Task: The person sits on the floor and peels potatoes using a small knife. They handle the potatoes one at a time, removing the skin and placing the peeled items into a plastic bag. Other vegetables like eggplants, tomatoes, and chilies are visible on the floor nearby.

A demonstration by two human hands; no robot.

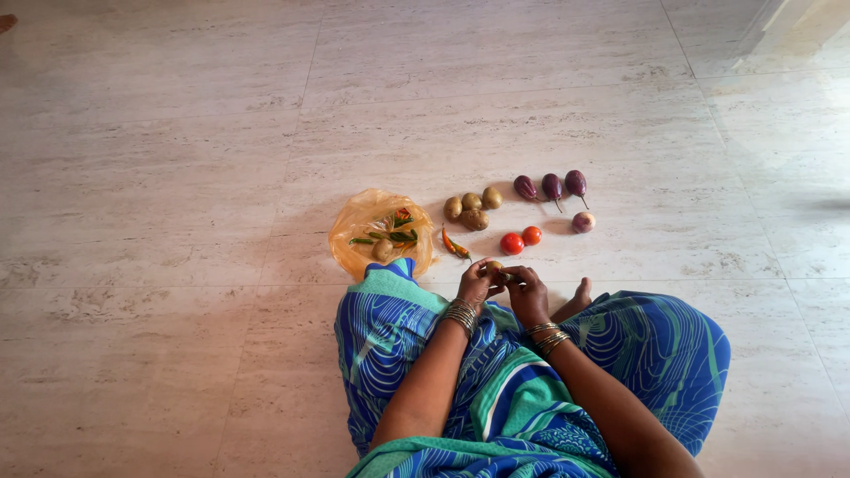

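Both hands, left hand and right hand, grip one small potato (between fingertips).

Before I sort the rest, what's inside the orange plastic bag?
Inside the orange plastic bag: green chillies, one orange-red chilli and a potato. Anything beneath them is hidden.

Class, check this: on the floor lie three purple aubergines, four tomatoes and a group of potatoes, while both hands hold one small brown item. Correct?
Not quite. The head view shows two tomatoes, not four. The three aubergines, the potatoes and the small brown item held by the left hand and right hand stand.
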